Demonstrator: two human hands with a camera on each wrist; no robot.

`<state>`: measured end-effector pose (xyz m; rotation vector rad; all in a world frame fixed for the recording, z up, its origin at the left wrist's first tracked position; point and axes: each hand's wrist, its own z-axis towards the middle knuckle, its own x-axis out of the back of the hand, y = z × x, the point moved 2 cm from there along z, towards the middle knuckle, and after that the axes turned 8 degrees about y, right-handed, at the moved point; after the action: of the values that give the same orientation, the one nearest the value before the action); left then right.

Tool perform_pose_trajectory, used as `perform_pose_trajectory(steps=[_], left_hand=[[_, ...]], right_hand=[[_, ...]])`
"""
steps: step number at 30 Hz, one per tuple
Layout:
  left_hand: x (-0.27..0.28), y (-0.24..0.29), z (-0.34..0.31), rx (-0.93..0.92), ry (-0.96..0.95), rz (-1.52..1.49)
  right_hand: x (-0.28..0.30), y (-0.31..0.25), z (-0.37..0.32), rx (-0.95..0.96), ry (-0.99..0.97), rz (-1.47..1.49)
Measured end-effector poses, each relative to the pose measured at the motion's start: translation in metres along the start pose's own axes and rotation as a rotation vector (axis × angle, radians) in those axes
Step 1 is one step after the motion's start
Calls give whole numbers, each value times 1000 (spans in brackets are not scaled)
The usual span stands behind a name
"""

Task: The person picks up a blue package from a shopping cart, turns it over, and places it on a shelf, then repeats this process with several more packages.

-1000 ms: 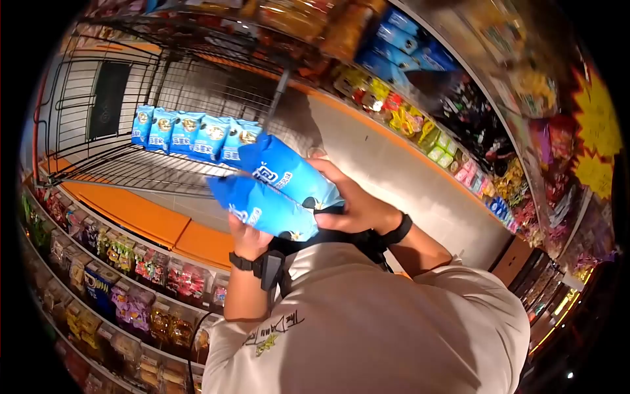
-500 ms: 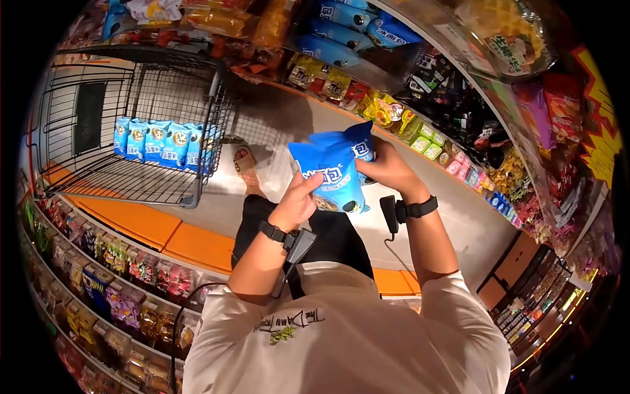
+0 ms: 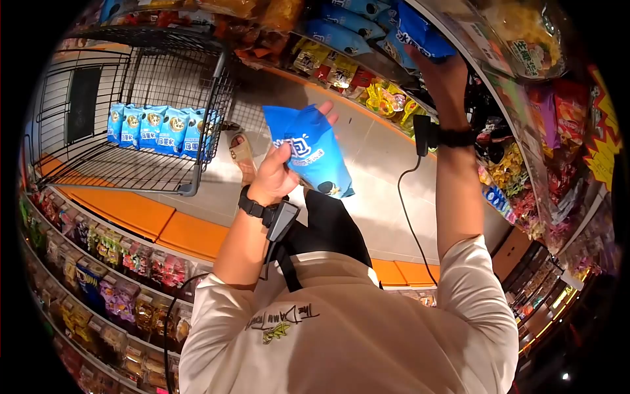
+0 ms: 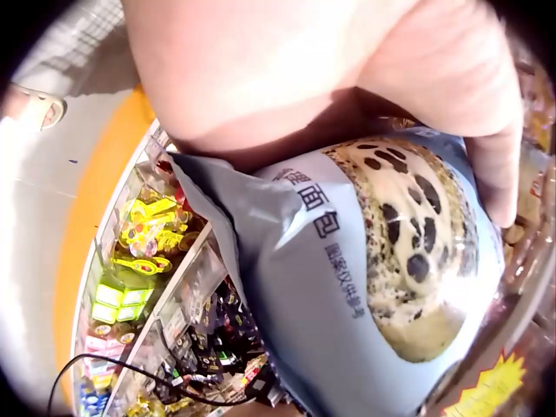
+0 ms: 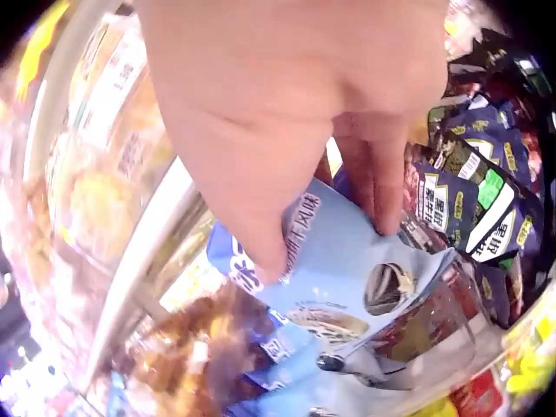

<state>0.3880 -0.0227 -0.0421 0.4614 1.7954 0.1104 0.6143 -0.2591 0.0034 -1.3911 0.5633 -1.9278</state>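
Note:
My left hand (image 3: 274, 176) holds a blue bag of bread (image 3: 315, 161) over the aisle floor, thumb across its front and fingers behind. In the left wrist view the bag's clear window shows a round bread with dark spots (image 4: 413, 230). My right hand (image 3: 449, 82) is stretched out to the shelf at the upper right. Between its thumb and fingers it grips another blue bread bag (image 5: 334, 252), above similar blue bags (image 5: 295, 382) in the shelf bin.
A black wire shopping cart (image 3: 189, 189) stands at the left with a row of blue bags (image 3: 154, 128) in it. Packed snack shelves (image 3: 125, 262) run along the lower left. Dark packets (image 5: 495, 208) lie beside the blue bags' bin. A cable (image 3: 401, 203) hangs from the right wrist.
Earlier both hands held two blue bags together in front of the body. The right hand has since moved up and right to the shelf, while one bag stays in the left hand.

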Motion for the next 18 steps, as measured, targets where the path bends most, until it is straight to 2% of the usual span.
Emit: perform_pose_trajectory(steps=[2, 5, 10, 13, 16, 18], left_hand=[[9, 7, -10, 4, 26, -15], [14, 18, -27, 10, 55, -45], [24, 20, -38, 25, 62, -75], [25, 20, -41, 43, 65, -109], [24, 23, -42, 72, 107, 9], [28, 22, -42, 74, 95, 13]], right_hand=[[-8, -14, 1, 34, 57, -166], [-18, -29, 2, -31, 114, -350], [-55, -7, 3, 64, 94, -290], [-61, -3, 9, 7, 17, -160], [-69, 49, 22, -365, -95, 323], [-74, 59, 22, -217, 0, 372]])
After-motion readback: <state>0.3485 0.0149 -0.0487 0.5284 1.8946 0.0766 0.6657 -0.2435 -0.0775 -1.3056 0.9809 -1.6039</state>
